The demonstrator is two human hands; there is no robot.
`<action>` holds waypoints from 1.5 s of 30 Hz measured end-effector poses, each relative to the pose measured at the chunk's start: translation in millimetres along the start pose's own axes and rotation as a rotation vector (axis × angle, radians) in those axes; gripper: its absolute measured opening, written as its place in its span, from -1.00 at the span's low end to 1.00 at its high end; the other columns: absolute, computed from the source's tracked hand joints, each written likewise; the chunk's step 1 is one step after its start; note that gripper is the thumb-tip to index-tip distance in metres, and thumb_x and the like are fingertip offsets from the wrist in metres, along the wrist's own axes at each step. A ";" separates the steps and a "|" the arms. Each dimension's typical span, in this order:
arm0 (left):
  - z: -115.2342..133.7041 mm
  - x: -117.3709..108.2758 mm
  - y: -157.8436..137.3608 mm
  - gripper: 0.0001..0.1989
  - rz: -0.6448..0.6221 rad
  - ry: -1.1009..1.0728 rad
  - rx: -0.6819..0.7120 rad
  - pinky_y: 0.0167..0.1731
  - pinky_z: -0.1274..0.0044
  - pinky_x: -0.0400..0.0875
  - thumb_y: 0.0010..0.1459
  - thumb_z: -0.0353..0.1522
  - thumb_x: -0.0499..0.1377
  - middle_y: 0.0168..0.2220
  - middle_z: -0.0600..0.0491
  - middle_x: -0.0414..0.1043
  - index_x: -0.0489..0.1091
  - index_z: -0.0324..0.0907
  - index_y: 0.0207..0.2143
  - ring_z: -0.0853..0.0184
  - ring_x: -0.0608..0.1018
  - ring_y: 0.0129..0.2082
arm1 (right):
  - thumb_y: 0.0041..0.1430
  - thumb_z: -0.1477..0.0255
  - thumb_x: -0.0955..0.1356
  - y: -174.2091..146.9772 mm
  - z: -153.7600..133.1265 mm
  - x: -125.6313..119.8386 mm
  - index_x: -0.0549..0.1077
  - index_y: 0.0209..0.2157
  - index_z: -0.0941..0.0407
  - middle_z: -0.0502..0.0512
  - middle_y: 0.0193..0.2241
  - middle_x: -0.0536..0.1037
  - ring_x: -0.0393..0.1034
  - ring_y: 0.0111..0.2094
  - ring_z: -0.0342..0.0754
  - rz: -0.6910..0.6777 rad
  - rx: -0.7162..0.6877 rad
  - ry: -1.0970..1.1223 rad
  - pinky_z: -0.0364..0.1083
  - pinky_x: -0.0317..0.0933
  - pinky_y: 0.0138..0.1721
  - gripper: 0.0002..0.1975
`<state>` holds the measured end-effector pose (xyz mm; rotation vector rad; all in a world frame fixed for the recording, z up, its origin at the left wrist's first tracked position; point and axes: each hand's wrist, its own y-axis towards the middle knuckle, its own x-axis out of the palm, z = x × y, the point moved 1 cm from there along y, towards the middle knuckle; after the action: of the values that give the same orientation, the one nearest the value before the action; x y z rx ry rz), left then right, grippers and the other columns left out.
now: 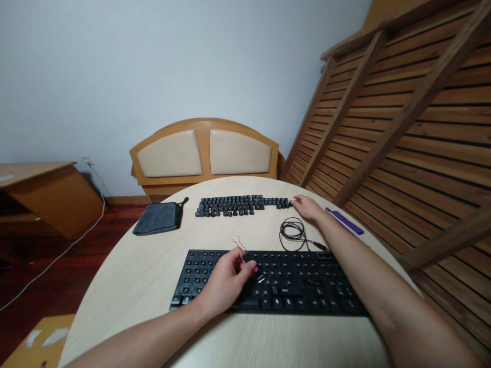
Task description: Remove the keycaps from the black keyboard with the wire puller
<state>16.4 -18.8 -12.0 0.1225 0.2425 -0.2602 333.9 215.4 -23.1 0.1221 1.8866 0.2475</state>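
A black keyboard [307, 291] lies along the near side of the round table, many of its keycaps off and a few still on along the bottom rows. Over its middle, my left hand [230, 276] is closed around a keycap puller [248, 257] with a black handle, its two thin wires pointing away from me. Farther back, loose black keycaps [226, 204] sit in close rows. My right hand [307, 207] reaches to the right end of those rows, its fingertips pinched at a small black keycap [290, 203].
A coiled black cable [293, 232] lies between the keyboard and the keycaps. A dark zip pouch [159, 217] rests at the left, and a purple strip-shaped item [347, 222] at the right edge. A wooden slatted panel [383, 128] leans close on the right.
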 end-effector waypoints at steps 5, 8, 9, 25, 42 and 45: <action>1.9 0.2 -0.2 -0.79 -0.008 -0.011 -0.004 -0.37 0.48 0.27 0.25 -0.24 0.13 -0.43 0.05 0.43 0.35 -0.21 -0.34 0.33 0.43 -0.42 | 0.30 0.29 0.24 1.6 1.3 3.5 0.49 0.00 0.21 0.28 -0.06 0.58 0.45 -0.03 0.08 0.011 0.015 -0.003 -0.06 0.24 0.01 -0.62; 2.7 0.1 0.0 -0.79 -0.003 0.001 -0.010 -0.38 0.48 0.28 0.25 -0.24 0.13 -0.43 0.05 0.43 0.35 -0.21 -0.35 0.33 0.43 -0.43 | 0.28 0.33 0.25 1.2 1.5 3.7 0.54 -0.06 0.15 0.23 -0.08 0.59 0.46 -0.06 0.05 0.013 0.013 -0.007 -0.09 0.24 -0.01 -0.67; 2.8 0.0 0.0 -0.79 -0.002 0.005 -0.011 -0.37 0.48 0.28 0.25 -0.24 0.13 -0.43 0.05 0.43 0.36 -0.21 -0.35 0.33 0.43 -0.42 | 0.27 0.35 0.25 1.1 1.3 3.5 0.54 -0.07 0.14 0.22 -0.09 0.60 0.46 -0.06 0.05 0.014 0.013 -0.008 -0.09 0.24 -0.01 -0.68; 4.8 -0.8 -0.4 -0.80 -0.003 0.007 -0.010 -0.34 0.47 0.31 0.25 -0.25 0.13 -0.40 0.03 0.46 0.35 -0.21 -0.34 0.31 0.47 -0.39 | 0.26 0.26 0.27 0.9 -4.7 0.1 0.57 -0.10 0.18 0.25 -0.11 0.60 0.48 -0.08 0.04 0.035 0.087 0.007 -0.13 0.25 -0.06 -0.63; 2.0 -0.8 0.2 -0.80 0.001 -0.004 -0.014 -0.34 0.47 0.32 0.25 -0.24 0.14 -0.40 0.03 0.47 0.35 -0.20 -0.34 0.31 0.48 -0.39 | 0.11 0.36 0.36 -1.8 3.9 -7.2 0.63 -0.21 0.13 0.21 -0.18 0.64 0.50 -0.15 0.07 0.038 0.110 -0.005 -0.12 0.27 -0.12 -0.74; 2.0 -0.6 0.2 -0.79 -0.001 -0.007 -0.013 -0.34 0.47 0.32 0.25 -0.24 0.14 -0.41 0.03 0.47 0.35 -0.21 -0.34 0.31 0.48 -0.40 | 0.14 0.34 0.37 -2.1 2.2 -5.9 0.60 -0.13 0.13 0.19 -0.17 0.64 0.51 -0.16 0.04 0.042 0.083 0.022 -0.12 0.28 -0.12 -0.70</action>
<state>16.4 -18.8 -9.8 0.1085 0.2370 -0.2600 338.0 212.3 -18.8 0.2158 1.9180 0.1999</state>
